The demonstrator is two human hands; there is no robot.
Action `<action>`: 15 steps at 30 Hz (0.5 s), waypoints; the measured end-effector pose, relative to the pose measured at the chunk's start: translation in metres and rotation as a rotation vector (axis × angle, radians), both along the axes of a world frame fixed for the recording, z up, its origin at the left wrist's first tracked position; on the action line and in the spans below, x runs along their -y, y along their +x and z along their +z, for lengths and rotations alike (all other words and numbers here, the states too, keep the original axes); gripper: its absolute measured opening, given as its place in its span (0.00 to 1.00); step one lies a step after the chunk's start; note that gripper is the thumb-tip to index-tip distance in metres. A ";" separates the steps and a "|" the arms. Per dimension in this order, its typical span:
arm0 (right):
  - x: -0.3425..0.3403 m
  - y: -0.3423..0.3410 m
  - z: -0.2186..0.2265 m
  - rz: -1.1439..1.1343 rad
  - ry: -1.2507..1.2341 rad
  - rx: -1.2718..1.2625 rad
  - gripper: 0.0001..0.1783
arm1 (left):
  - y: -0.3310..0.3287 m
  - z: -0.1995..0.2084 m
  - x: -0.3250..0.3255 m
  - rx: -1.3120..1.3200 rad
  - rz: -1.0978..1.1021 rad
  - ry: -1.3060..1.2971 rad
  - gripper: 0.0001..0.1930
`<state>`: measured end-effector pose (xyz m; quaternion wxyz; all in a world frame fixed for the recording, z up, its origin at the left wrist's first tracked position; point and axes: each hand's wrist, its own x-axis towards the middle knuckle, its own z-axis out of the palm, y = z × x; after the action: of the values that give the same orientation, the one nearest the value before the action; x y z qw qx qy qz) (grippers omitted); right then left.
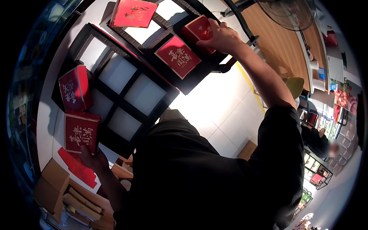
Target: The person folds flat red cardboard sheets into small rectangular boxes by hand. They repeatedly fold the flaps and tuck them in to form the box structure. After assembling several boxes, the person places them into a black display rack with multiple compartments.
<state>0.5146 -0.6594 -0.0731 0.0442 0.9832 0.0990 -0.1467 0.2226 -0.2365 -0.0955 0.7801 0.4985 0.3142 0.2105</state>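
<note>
With its thumb over the near edge, my left hand [94, 159] grips a dark red square gift box [80, 130] with gold lettering, at the left. Another red box [74, 86] leans tilted just beyond it, over the side of a black tray [126, 96] divided into square compartments with white bottoms. At the upper right, my right hand [224, 40] is closed on a red box [199, 30] at the end of a second black tray [186, 86]. Beside that, a red box [178, 56] sits in a compartment. One more red box [134, 12] stands tilted at the far end.
Open cardboard cartons [53, 186] and a flat red sheet [80, 168] lie at the lower left. A fan [287, 11] stands by a wooden counter [278, 53] at the upper right. Pale floor tiles [214, 111] show beside the trays. Another person [318, 140] is at the far right.
</note>
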 end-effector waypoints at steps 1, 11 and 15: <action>0.002 0.000 -0.001 -0.001 0.006 0.011 0.57 | 0.000 0.000 0.000 -0.004 -0.005 0.004 0.33; -0.001 -0.005 -0.002 0.054 -0.022 0.060 0.55 | 0.003 0.001 0.002 -0.114 -0.034 0.154 0.29; -0.005 -0.007 -0.002 0.022 -0.036 0.042 0.55 | 0.005 0.002 0.002 -0.115 -0.017 0.126 0.30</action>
<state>0.5077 -0.6549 -0.0755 0.0655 0.9840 0.1065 -0.1273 0.2272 -0.2387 -0.0936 0.7297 0.5602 0.3405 0.1943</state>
